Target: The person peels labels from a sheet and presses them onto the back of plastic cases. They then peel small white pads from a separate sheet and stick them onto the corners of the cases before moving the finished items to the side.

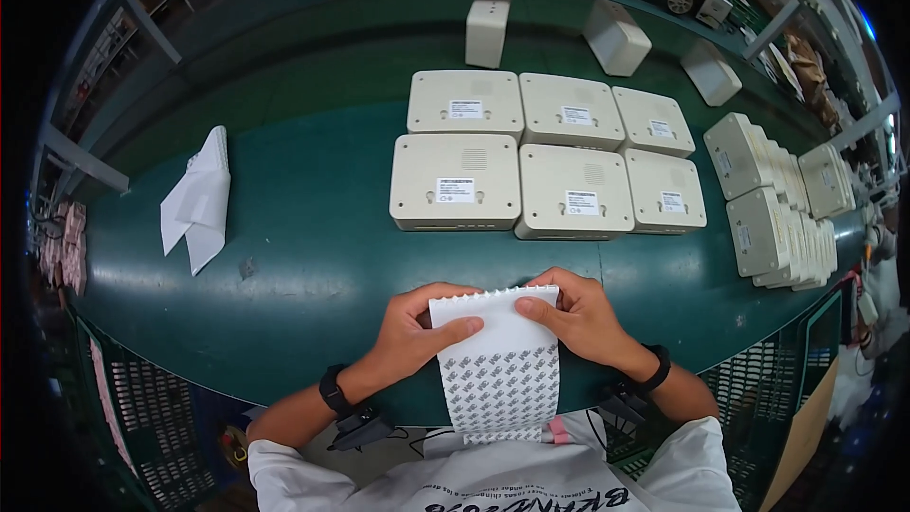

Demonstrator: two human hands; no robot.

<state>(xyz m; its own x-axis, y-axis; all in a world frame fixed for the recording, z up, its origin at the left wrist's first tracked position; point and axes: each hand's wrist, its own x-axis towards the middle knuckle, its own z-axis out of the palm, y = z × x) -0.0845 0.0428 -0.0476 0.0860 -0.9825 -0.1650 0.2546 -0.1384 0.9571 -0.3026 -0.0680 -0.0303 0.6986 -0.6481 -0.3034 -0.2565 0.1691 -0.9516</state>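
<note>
While left hand (409, 330), right hand (586, 319) grip sides, white sheet (500, 365) hangs between.

Strip (500, 360): paper-like, smooth. Casings (455, 168): smooth matt plastic. Tabletop (313, 308): smooth, faintly glossy. Shirt (512, 474): matt cloth.

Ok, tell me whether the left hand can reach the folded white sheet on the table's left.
Probably yes: nothing visible stands between the left hand and the folded white sheet, though that hand grips the patterned white strip.
</note>
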